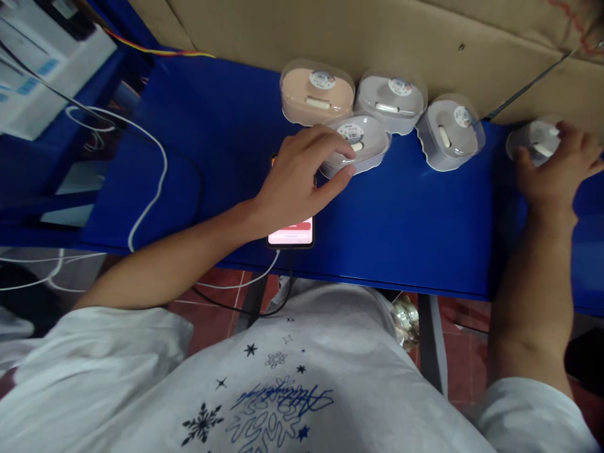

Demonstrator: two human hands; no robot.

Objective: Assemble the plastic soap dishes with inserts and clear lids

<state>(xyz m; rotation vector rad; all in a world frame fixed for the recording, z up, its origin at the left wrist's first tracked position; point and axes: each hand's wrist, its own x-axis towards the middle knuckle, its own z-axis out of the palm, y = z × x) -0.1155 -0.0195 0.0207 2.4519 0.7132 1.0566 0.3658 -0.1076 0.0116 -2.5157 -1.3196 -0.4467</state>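
My left hand (pixel 306 173) is curled over a small oval grey box (pixel 372 148) with a clear plastic lid, a white tab and a round sticker. Its index finger and thumb lie at the lid and front edge. Far to the right, my right hand (pixel 554 160) has thumb and fingers around another oval box (pixel 531 135), partly hidden by the hand. Behind the left-hand box stand a peach-coloured box (pixel 295 94) and a grey box (pixel 372 97) of the same shape. Between the two hands sits one more grey box (pixel 455 148), turned at an angle.
A lit phone (pixel 290 238) with cables lies under my left wrist on the blue table (pixel 401 233). A brown cardboard-like panel (pixel 245 31) borders the back. A white cable (pixel 163 170) loops at left near a white box (pixel 56 88). A dark strap (pixel 523 88) slants at right.
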